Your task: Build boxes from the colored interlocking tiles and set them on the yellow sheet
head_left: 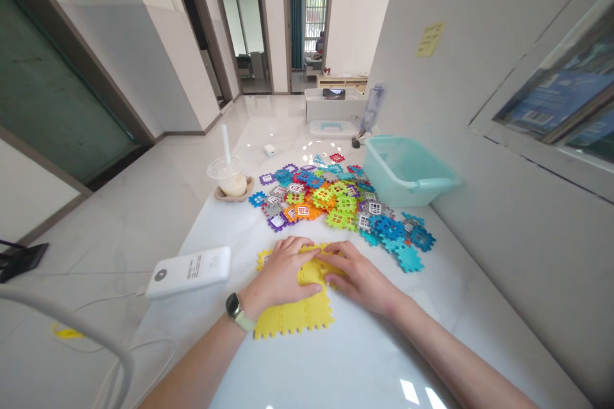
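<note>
Head view. The yellow panel (295, 316), made of joined notched tiles, lies on the white table (297, 374) at the centre of the work area, beneath both hands. The left hand (286, 276) covers its 10 o'clock portion; the thumb is spread from the index finger and points to 3 o'clock, while the other fingers lie close together. The right hand (363, 278) reaches in from 4 o'clock, fingers slightly parted at the panel's 1 o'clock edge. Whether either hand pinches a tile cannot be told.

Relative to the panel, the loose tile pile (322, 196) sits at 12 to 1 o'clock, the teal bin (407, 179) between 1 and 2, the power bank (189, 272) at 9 and the drink cup (231, 180) at 11.

Handling (judged): light, fairly stiff plastic; joints may flex or separate if lifted by one corner. Support at two opposite edges; grip flat faces near the seams. Smooth tabletop may allow sliding.

Obscured: the panel's far seams and most fingertips; a white lattice insert (263, 259) beside the left hand is partly covered. The forearms are cut off at 6 o'clock.
</note>
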Motion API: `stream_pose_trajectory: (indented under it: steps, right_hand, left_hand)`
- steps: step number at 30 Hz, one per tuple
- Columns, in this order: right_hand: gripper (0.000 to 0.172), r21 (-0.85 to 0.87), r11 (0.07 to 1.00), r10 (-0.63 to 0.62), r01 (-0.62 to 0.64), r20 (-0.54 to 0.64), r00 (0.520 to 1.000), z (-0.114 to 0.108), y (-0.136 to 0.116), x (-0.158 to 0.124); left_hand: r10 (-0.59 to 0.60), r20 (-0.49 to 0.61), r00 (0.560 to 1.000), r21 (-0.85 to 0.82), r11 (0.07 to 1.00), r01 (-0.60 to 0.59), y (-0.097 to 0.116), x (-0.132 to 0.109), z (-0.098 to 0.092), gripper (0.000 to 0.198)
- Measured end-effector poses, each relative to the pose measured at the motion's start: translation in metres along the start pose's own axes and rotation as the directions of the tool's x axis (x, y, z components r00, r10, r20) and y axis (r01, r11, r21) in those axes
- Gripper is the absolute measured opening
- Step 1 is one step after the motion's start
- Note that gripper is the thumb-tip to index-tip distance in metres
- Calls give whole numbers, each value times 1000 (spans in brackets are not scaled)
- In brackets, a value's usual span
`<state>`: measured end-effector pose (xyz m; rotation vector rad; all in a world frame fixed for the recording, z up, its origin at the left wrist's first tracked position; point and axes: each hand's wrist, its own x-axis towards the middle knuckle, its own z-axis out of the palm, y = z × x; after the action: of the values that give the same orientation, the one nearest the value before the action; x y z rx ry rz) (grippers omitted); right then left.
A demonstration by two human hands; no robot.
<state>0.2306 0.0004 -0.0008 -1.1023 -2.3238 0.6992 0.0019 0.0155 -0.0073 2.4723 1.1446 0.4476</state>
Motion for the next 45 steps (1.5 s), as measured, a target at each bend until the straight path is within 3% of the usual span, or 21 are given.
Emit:
stream_pose_trajectory:
  steps: [4,13,23,31,39,41,43,45]
  right_hand:
    - [46,-92,995,43,-40,31,999,-4,0,-2]
    - [35,-23,1000,-12,17,186,983,-17,-4,-12]
    - [34,-29,1000,16,-10,215,977,-19,-8,-13]
    - [23,-93,992,-63,85,221,973,-15,-15,-12]
    - [21,-103,990,-75,97,198,977,-12,-16,-9]
    - [20,-101,991,-74,90,153,985,-8,-12,-9]
    - [33,-124,988,-70,88,145,987,-4,-8,-9]
    - [52,-143,986,-60,88,185,981,-1,-5,-8]
  left_hand:
    - [-3,9,1000,-8,1000,3,-1,0,-1,65]
    - [-4,34,999,-18,1000,5,-3,-2,-4,68]
    - [-2,26,1000,-18,1000,2,-2,-2,-4,66]
    - [64,86,994,-6,998,-63,4,-2,-13,38]
    - [149,127,981,23,988,-153,3,0,-13,35]
    - [154,33,988,-10,988,-153,-1,1,-12,24]
    - [88,-174,981,-64,993,-100,-7,2,-15,16]
    - [-25,-412,911,-126,992,-29,-14,3,-20,19]
